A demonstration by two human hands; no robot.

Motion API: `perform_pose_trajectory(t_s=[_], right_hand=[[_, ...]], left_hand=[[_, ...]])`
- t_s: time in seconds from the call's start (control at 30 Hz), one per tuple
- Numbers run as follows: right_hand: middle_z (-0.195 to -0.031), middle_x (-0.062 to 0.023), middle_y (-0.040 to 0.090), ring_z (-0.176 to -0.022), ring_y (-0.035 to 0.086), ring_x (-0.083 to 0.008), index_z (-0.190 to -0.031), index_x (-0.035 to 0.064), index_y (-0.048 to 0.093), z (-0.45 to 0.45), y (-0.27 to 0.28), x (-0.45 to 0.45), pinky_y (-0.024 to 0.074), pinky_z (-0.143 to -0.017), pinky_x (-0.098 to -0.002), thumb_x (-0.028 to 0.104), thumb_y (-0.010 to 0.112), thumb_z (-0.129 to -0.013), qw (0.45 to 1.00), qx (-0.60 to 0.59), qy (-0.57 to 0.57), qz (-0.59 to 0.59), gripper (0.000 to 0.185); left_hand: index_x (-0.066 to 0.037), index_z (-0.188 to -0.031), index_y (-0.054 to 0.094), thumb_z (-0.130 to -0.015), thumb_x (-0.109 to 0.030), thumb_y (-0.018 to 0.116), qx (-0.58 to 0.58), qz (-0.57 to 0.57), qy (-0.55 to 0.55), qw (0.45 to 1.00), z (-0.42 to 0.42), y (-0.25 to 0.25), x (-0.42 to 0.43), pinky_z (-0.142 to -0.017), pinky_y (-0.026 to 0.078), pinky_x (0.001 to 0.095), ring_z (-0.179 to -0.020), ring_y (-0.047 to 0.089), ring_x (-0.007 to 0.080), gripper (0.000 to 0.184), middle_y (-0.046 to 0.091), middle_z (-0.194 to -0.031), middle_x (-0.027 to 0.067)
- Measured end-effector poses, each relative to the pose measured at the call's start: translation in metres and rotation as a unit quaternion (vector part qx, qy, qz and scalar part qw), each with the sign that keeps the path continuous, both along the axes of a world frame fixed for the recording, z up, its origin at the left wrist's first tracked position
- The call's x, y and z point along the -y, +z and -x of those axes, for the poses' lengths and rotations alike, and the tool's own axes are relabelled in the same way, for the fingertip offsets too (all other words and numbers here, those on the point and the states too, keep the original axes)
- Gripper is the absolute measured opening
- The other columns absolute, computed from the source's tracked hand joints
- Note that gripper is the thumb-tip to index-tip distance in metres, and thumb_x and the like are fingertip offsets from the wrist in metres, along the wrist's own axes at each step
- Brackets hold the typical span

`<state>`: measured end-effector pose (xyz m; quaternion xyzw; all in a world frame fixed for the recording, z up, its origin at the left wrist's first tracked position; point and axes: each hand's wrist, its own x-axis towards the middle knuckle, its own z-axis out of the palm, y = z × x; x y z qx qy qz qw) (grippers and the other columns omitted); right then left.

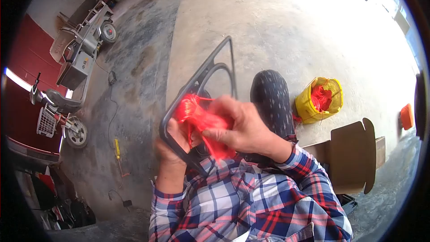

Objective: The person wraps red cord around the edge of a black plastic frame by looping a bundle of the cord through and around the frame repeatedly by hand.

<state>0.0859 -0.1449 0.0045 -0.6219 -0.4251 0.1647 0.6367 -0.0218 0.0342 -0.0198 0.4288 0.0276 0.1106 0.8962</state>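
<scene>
A bundle of bright red cord [196,113] lies between my hands, its strands partly smeared by motion. My left hand [174,140] is wrapped round the left side of a dark grey flat frame [194,81] with a curved inner bar, and touches the cord; its fingers are partly hidden. The frame stands tilted in front of my chest, its narrow end pointing away from me. My right hand [244,127] is closed on the red cord, thumb over the strands. Some cord hangs below the right hand towards my lap.
A yellow bucket [308,109] with red cord inside stands right of my knee. Nearer is an open cardboard box [353,157]. An orange object [406,116] lies far right. A yellow-handled tool [117,149] and cables lie left; a scooter [62,103] and a cargo tricycle [83,60] stand beyond.
</scene>
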Motion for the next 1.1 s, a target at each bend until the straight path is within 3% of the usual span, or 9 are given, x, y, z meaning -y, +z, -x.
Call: perform_pose_trajectory(t_s=[0.1,0.33,0.5,0.6,0.67,0.77,0.9,1.0,1.1], right_hand=[[-0.076,-0.0031,0.064,-0.072,0.055,-0.0059,-0.091,0.003,0.057,0.006,-0.012,-0.003,0.047,-0.064,-0.0257,0.017,0.078,-0.083,0.988,-0.122,0.081,-0.057,0.027],[-0.084,-0.0062,0.066,-0.078,0.058,-0.0064,-0.097,0.0009,0.052,0.003,0.01,-0.008,0.0483,-0.07,-0.0225,0.011,0.078,-0.082,0.988,-0.125,-0.036,-0.084,0.031],[-0.09,-0.0052,0.069,-0.083,0.063,-0.0107,-0.087,0.0029,0.068,-0.029,-0.04,0.0,0.0479,-0.075,-0.026,0.022,0.061,-0.092,0.94,-0.307,0.069,-0.132,0.021],[-0.102,-0.0074,0.069,-0.096,0.064,-0.0153,-0.11,0.0036,0.065,-0.032,-0.056,-0.009,0.0493,-0.081,-0.0285,0.025,0.06,-0.093,0.883,-0.437,0.125,-0.119,0.028],[-0.104,-0.0083,0.069,-0.1,0.064,-0.0175,-0.118,0.0004,0.061,-0.01,-0.037,-0.016,0.0489,-0.09,-0.0318,0.027,0.063,-0.092,0.776,-0.575,0.209,-0.155,0.036],[-0.11,-0.0094,0.067,-0.101,0.064,-0.0187,-0.118,-0.0022,0.06,-0.011,-0.036,-0.02,0.0474,-0.095,-0.0322,0.027,0.066,-0.09,0.781,-0.537,0.24,-0.209,0.041],[-0.11,-0.0056,0.067,-0.102,0.063,-0.0175,-0.115,0.0076,0.062,-0.035,-0.056,-0.024,0.0437,-0.097,-0.034,0.026,0.065,-0.088,0.78,-0.552,0.106,-0.274,0.033],[-0.112,-0.0111,0.065,-0.106,0.063,-0.023,-0.119,0.0059,0.06,-0.045,-0.104,-0.009,0.0424,-0.1,-0.039,0.029,0.062,-0.087,0.845,-0.481,0.03,-0.231,0.039],[-0.122,-0.0243,0.058,-0.109,0.061,-0.0367,-0.127,0.0014,0.051,-0.047,-0.091,0.017,0.0434,-0.103,-0.0495,0.025,0.058,-0.085,0.748,-0.548,0.184,-0.326,0.049]], left_hand=[[0.003,-0.134,0.048,-0.075,-0.048,0.078,-0.035,-0.062,0.046,0.996,0.0,0.01,0.008,-0.088,0.05,0.0303,-0.107,0.06,0.0207,0.083,0.057,-0.125,0.0127],[0.003,-0.126,0.055,-0.081,-0.03,0.076,-0.018,-0.13,0.034,0.991,-0.012,0.016,0.039,-0.095,0.047,0.0341,-0.109,0.06,0.0217,0.06,0.06,-0.119,0.0114],[0.006,-0.135,0.048,-0.087,-0.016,0.065,-0.015,0.036,-0.011,0.999,0.002,0.004,0.024,-0.11,0.038,0.0437,-0.124,0.053,0.0304,0.056,0.055,-0.133,0.0195],[0.004,-0.133,0.05,-0.091,-0.023,0.06,-0.015,0.191,-0.099,0.976,0.009,0.022,0.032,-0.111,0.036,0.0458,-0.128,0.05,0.0322,0.051,0.053,-0.135,0.019],[0.002,-0.134,0.048,-0.092,-0.031,0.061,-0.103,0.044,-0.024,0.993,0.009,0.026,0.045,-0.109,0.039,0.0455,-0.128,0.05,0.032,0.055,0.051,-0.137,0.0178],[0.001,-0.136,0.045,-0.091,-0.044,0.059,-0.128,-0.306,0.036,0.943,0.012,0.006,0.038,-0.106,0.042,0.044,-0.126,0.051,0.0311,0.065,0.053,-0.136,0.0167],[0.002,-0.133,0.05,-0.092,-0.07,0.033,-0.005,0.036,-0.105,0.994,0.001,0.027,0.039,-0.041,0.037,0.0332,-0.049,0.047,0.0214,0.084,0.06,-0.082,0.0155],[-0.003,-0.134,0.053,-0.088,-0.075,0.035,-0.041,0.012,-0.06,0.997,0.008,0.024,0.029,-0.036,0.03,0.0278,-0.041,0.038,0.0175,0.087,0.051,-0.065,0.012],[-0.005,-0.135,0.052,-0.091,-0.065,0.046,0.001,0.003,-0.073,0.997,0.006,0.018,0.011,-0.034,0.029,0.0256,-0.044,0.039,0.0158,0.074,0.051,-0.066,0.0117]])
